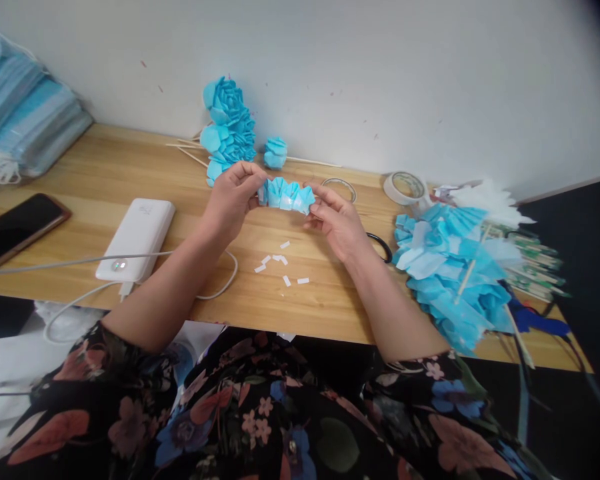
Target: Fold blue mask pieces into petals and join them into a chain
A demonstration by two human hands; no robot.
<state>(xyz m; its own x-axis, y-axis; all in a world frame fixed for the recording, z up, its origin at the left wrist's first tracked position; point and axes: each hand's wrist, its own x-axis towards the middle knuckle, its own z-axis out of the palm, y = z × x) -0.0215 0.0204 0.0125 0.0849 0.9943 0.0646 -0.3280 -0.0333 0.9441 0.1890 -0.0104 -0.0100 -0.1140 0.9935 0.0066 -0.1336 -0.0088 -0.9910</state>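
Between both hands, above the wooden table, stretches a strip of pleated blue crepe paper (286, 195) with a scalloped upper edge. My left hand (237, 193) pinches its left end between thumb and fingers. At the right end my right hand (333, 217) grips it the same way. Small white paper pieces (280, 258) lie scattered on the table below the hands. Behind my left hand is a bunch of blue paper flowers (233, 127) on thin sticks. One single blue paper flower (275, 153) on a stick lies just beyond the strip.
On the left are a white power bank (140, 233) with a cable, a dark phone (20, 227) and stacked blue packs (30, 107). To the right lie a tape roll (405, 190), crumpled blue paper (445, 267) and blue-handled scissors (540, 320). A wall (330, 80) stands behind.
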